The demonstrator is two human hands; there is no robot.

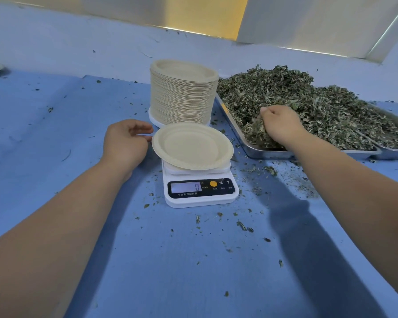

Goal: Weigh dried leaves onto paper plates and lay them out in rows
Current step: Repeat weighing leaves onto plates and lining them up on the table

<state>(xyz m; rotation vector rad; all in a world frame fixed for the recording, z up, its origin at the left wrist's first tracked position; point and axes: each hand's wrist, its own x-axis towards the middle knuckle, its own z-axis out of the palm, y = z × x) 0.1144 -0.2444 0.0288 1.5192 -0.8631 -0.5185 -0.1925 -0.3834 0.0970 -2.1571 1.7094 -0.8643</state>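
A bare plate [191, 145] sits on the scale [200, 193]. The left hand [124, 143] lies loosely curled just beside the plate's left rim; I cannot tell whether it touches. Right of the scale, the right hand [280, 125] grips a clump of leaves [319, 106] in the tray [269, 153]. The scale's display reads 0, with buttons marked M and T.

Bright even light, dark arm shadows on cloth, wide-angle edge bending
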